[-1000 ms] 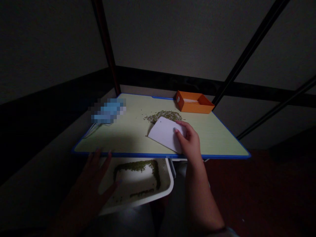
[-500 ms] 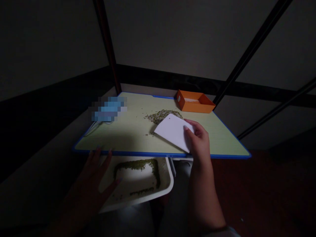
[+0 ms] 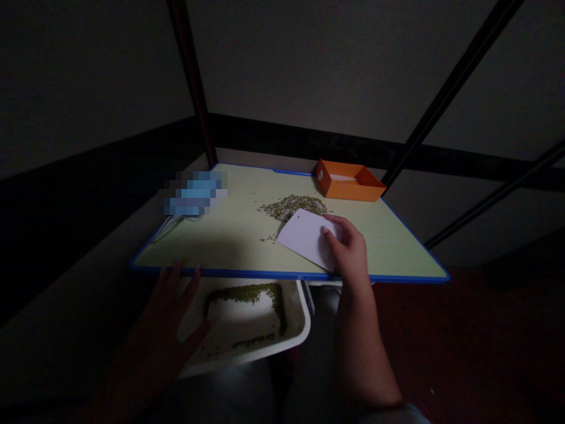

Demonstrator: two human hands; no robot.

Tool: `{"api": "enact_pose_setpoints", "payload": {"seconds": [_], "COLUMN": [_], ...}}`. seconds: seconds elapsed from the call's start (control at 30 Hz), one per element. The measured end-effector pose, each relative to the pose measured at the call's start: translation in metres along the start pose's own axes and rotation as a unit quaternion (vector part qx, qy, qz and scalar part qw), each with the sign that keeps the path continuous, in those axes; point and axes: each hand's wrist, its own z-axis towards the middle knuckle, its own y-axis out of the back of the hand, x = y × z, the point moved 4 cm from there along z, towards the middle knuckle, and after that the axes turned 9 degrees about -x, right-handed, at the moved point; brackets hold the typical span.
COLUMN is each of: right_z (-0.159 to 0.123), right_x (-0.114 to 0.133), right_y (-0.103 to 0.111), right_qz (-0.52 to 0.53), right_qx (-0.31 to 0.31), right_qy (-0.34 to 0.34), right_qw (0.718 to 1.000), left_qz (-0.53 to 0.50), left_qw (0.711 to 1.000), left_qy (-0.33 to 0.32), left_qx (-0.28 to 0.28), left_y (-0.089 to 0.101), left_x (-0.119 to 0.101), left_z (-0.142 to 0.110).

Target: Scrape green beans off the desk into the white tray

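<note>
My right hand (image 3: 348, 250) grips a flat white scraper (image 3: 306, 235), thumb on top and fingers along its far side. The scraper has a small hole near one corner and is held low over the table, at the near edge of a spread pile of small green and dark beans (image 3: 293, 206). A few loose beans lie left of the scraper. In shadow, my left hand (image 3: 170, 321) is spread open at the left of a white tub (image 3: 304, 330), fingertips near the table's front edge. Whether it touches the tub is unclear. Green beans line the tub's inside edges.
The pale green table (image 3: 212, 247) has a blue rim. An orange open box (image 3: 351, 188) with something pale inside stands at the back right. A blurred-out blue object (image 3: 196, 194) with a white cord lies at the left. Dark panelled walls rise behind.
My right hand moved the scraper right, then slightly back left and nearer. Several loose beans now show to its left. My left hand stays almost still.
</note>
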Motion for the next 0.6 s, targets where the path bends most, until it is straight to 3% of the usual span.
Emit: {"api": "enact_pose_setpoints", "payload": {"seconds": [0.33,0.6], "right_z": [-0.002,0.001], "right_x": [0.001,0.001], "right_y": [-0.004,0.008], "right_qz": [-0.006,-0.049], "right_qx": [0.007,-0.031], "right_qy": [0.008,0.014], "right_qw": [1.0,0.998], "left_qz": [0.001,0.001], "left_qw": [1.0,1.0], "left_qy": [-0.003,-0.001], "left_qx": [-0.011,-0.009], "left_y": [-0.001,0.0], "left_x": [-0.001,-0.001], "left_z": [0.001,0.0]}}
